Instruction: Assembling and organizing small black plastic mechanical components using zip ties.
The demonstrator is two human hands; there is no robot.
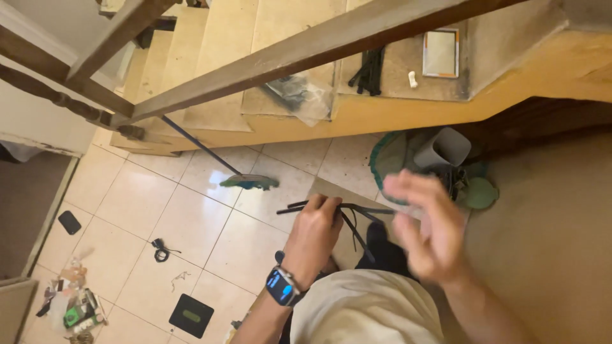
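My left hand [313,234], with a dark smartwatch [283,286] on the wrist, is closed around a bunch of black cable ties [347,213] that stick out left and right of the fist. My right hand [424,226] is blurred, raised just right of the ties with its fingers spread and nothing in it. Both hands hover over a piece of brown cardboard [328,190] on the tiled floor. Part of the ties is hidden inside the left fist.
A wooden staircase with a handrail [306,48] rises ahead; a steps holds black ties [368,71], a plastic bag [299,95] and a small framed tablet [441,53]. A broom [250,182] lies on the tiles. A grey tube [443,148], green bag [390,156], black pad [191,316] and litter [73,306] lie around.
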